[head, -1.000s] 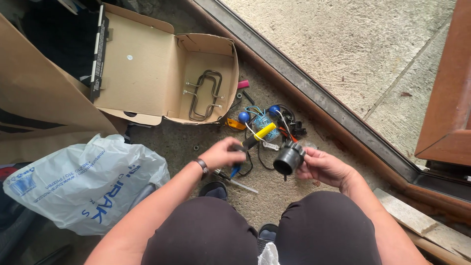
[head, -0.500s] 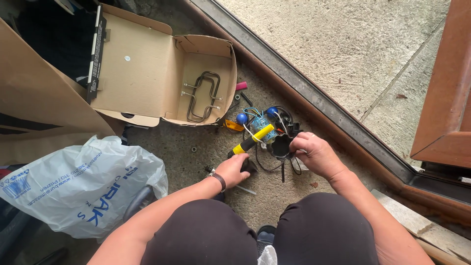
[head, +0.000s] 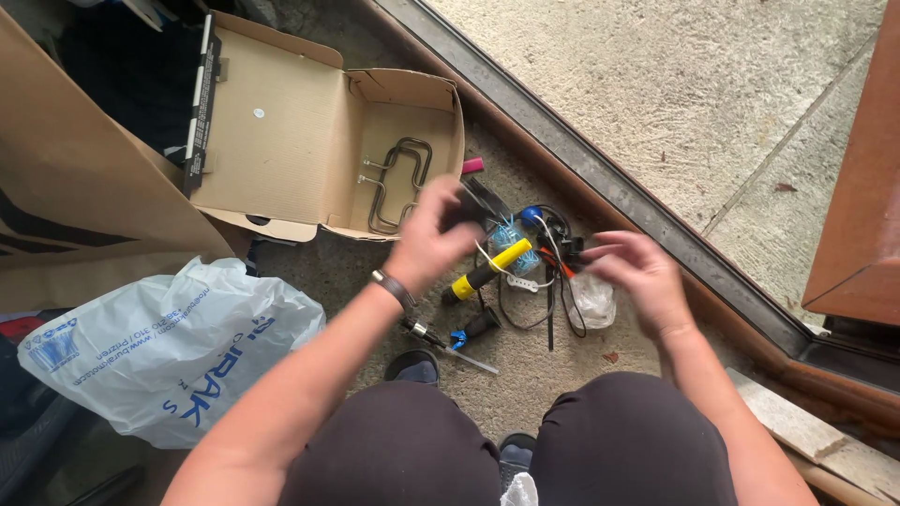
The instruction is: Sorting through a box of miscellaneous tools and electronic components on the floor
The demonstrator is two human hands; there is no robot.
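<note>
Your left hand (head: 433,232) now raised from floor toward cardboard box (head: 281,141), grip unclear; right hand (head: 637,276) loosely open above tool pile (head: 525,272).

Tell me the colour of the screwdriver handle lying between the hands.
Yellow with black ends, on the screwdriver; the head view shows it clearly.

Daylight falls on a rough concrete floor (head: 375,281), a metal door threshold (head: 609,178), pale paving (head: 675,84) and a brown door (head: 858,225).

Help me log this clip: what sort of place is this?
Probably a doorway at a house or workshop: a metal door track beside rough concrete paving, with an open cardboard box on the floor.
</note>
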